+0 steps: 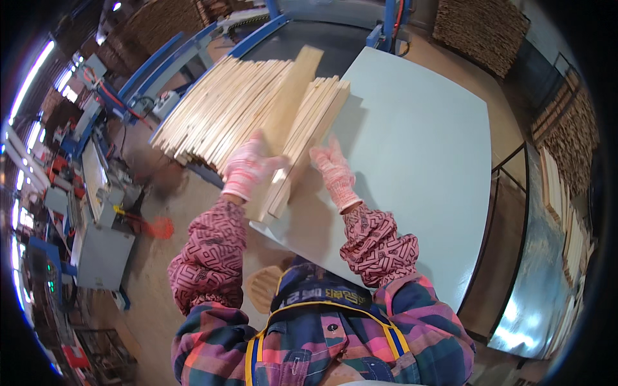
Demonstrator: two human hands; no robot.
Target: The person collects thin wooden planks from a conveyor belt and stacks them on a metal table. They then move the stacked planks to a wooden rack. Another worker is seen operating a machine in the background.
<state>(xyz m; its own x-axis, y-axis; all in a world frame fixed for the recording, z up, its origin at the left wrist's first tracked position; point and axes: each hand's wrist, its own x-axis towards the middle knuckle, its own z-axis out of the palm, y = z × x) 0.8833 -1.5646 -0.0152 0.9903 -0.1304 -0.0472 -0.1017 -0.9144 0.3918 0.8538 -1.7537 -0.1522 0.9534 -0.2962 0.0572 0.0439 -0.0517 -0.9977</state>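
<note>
1. Far left: grey machine cabinet on the workshop floor, orange blur just beside it, blue metal frame further up.
2. Stack of pale wooden slats fanned on the left edge of the table, ends overhanging the edge.
3. My left hand, pink-white knit glove, fingers clamped round one wider wooden board; the board is lifted and tilted, lying across the top of the slats.
4. Small bundle of slats just right of the board, resting on the table, lower end near my hands.
5. My right hand, same glove, fingers spread open, flat against the bundle's right side, not gripping.
6. Pale grey-blue table under it all.
7. Right: more stacked timber, well apart.
</note>
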